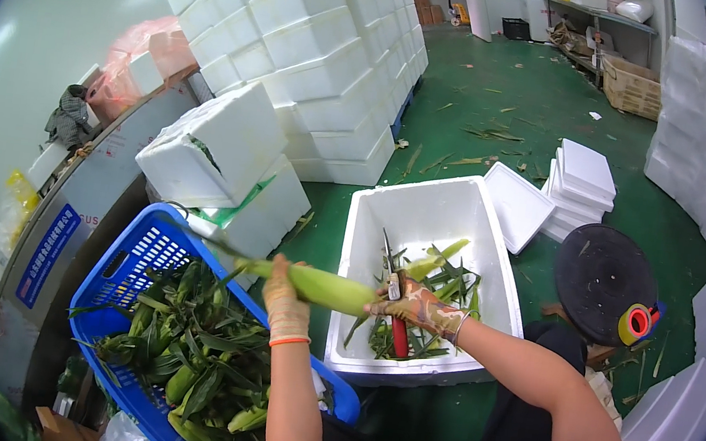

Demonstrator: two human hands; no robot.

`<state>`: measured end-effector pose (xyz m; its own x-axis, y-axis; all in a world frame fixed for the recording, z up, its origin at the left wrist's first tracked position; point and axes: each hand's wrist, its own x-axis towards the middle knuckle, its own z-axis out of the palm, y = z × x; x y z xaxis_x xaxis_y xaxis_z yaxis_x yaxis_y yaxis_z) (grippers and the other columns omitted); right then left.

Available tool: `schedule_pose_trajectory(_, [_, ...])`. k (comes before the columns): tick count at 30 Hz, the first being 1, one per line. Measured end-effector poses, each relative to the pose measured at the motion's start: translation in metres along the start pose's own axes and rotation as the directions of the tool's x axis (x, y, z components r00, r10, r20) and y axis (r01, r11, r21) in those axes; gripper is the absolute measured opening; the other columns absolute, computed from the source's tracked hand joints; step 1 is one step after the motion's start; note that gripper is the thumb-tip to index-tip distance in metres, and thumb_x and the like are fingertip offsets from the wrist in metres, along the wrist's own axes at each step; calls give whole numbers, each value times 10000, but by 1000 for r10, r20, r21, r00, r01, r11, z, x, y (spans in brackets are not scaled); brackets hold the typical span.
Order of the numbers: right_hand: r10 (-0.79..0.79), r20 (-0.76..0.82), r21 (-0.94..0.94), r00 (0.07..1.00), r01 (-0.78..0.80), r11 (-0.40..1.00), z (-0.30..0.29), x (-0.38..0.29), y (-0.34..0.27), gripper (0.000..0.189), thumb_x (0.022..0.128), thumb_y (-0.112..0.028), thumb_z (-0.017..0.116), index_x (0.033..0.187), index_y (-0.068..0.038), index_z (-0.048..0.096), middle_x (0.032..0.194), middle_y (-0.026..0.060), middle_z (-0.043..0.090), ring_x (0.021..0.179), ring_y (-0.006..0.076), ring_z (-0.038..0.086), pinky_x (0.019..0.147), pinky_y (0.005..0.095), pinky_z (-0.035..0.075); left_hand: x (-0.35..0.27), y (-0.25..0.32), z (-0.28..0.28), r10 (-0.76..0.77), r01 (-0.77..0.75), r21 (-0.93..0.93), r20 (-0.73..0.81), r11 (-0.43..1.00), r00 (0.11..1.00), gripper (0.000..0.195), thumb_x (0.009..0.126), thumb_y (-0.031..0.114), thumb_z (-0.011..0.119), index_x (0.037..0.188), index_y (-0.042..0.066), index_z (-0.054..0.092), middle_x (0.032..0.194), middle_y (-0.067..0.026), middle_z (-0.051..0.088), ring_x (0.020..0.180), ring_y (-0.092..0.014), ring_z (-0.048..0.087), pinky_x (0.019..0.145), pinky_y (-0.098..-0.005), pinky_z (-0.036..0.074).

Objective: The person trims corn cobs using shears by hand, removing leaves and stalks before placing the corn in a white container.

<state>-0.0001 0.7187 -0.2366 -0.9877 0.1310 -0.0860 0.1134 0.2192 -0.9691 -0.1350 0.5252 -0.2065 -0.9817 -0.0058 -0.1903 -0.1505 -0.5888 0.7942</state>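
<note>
My gloved left hand [285, 302] grips a green ear of corn in its husk [330, 290] near one end, between the blue basket and the white foam box. My right hand [425, 307], in a patterned glove, holds a knife with a red handle [399, 339], its blade pointing up and away, while the fingertips touch the corn's other end. Below the hands, the foam box [356, 234] holds trimmed green leaves and pieces of husk [444, 286]. At the left, the blue plastic basket [342, 401] is filled with unhusked corn ears [181, 385].
Tall stacks of white foam boxes [310, 34] rise ahead. Foam lids [583, 177] lie beyond the box at the right, near a round black stool [606, 280] carrying a roll of tape [636, 323]. Husk scraps litter the green floor [474, 109]. A metal machine [93, 213] stands left.
</note>
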Motion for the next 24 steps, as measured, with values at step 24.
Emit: schedule_pose_trajectory(24, [-62, 300, -59, 952, 83, 995, -19, -9, 13, 515, 717, -388, 755, 989, -7, 541, 897, 96, 607, 827, 188, 578, 734, 317, 475, -81, -10, 15, -137, -518, 815, 500, -259, 855, 599, 630, 168, 715, 1187, 73, 517, 1077, -176, 623, 999, -339, 613, 856, -395, 492])
